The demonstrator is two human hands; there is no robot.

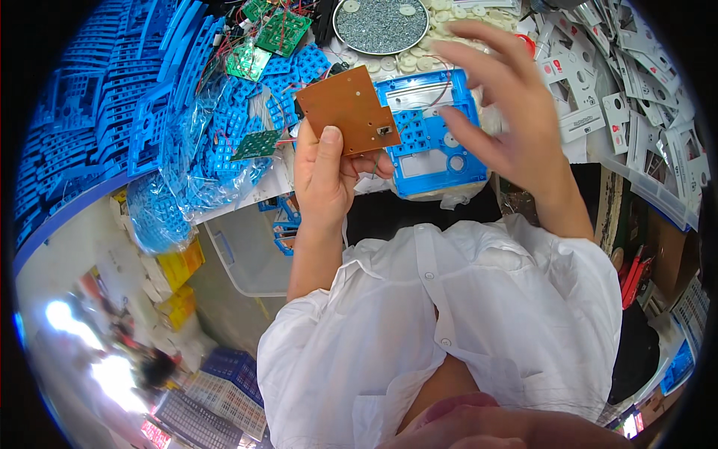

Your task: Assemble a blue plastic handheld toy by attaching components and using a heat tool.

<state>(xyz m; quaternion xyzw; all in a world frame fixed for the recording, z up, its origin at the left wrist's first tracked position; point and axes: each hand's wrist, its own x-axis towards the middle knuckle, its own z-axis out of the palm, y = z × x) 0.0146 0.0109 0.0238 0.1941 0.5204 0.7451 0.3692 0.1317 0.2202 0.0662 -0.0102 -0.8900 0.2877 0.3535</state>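
My left hand (323, 183) grips a brown circuit board (345, 112) by its lower left edge, thumb on the flat face and fingers behind. The board is tilted, with a small metal part near one corner. Just right of it lies a blue plastic housing (441, 179) with a window and round openings. A blue keypad piece (410, 133) sits in the housing, partly behind the board. Over the housing's right side hovers my right hand (516, 112), fingers spread and slightly blurred, holding nothing. A thin wire curves near its fingers.
Stacked blue plastic housings (90, 97) fill the left side. Green circuit boards (284, 34) with wires and bagged blue keypads (217, 150) lie nearby. A round tray of small metal parts (381, 26) stands at the back, among pale discs. White printed panels (576, 105) pile up at right.
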